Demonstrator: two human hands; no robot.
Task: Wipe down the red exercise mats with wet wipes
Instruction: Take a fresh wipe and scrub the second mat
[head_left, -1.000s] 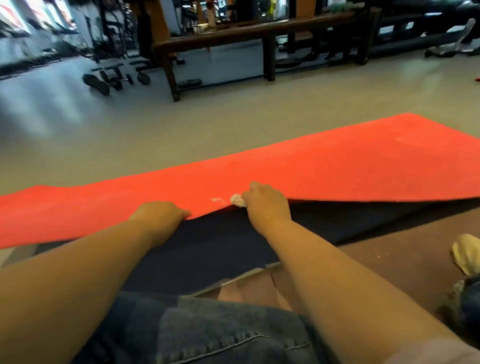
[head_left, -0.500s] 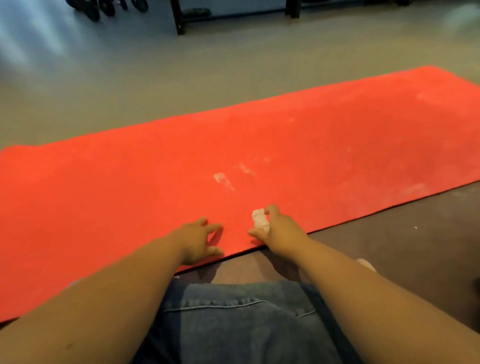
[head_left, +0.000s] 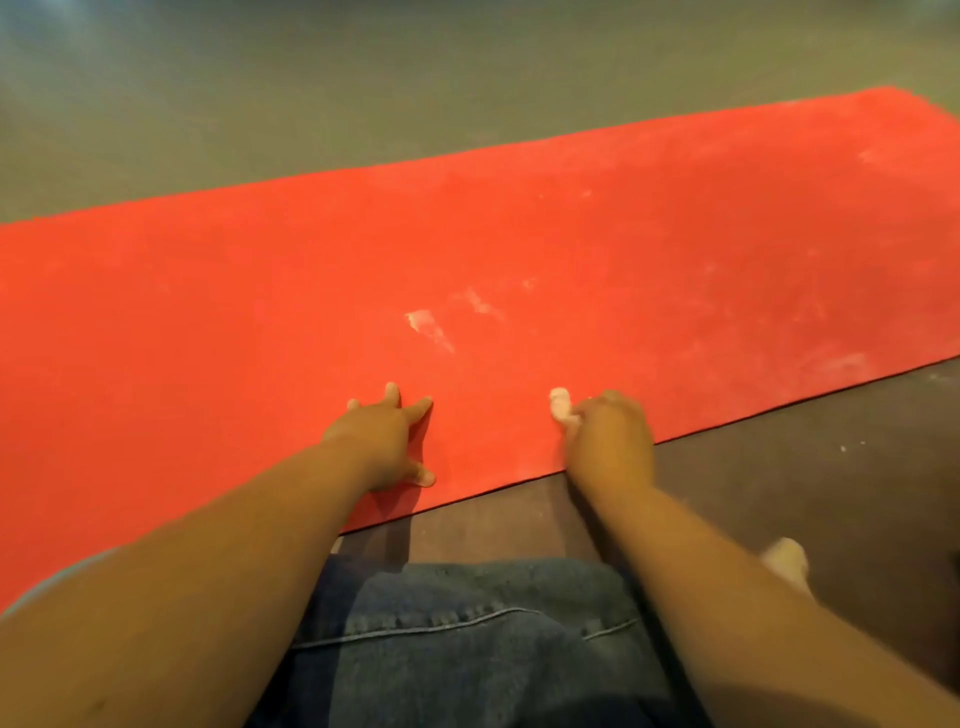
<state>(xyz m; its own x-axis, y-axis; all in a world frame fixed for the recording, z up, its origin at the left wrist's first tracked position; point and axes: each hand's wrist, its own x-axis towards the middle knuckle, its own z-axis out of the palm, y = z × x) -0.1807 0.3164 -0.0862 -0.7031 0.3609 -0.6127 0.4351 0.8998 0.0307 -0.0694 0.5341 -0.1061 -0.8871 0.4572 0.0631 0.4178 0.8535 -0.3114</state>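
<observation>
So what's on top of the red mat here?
The left hand rests spread on the red mat; the right hand grips a white wipe on it. Whitish smears lie beyond. The mat beneath both hands is hidden.

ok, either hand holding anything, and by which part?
Right hand pinches a wadded white wipe by its near end, far end sticking out. Left hand holds nothing, fingers spread on the red mat.
</observation>
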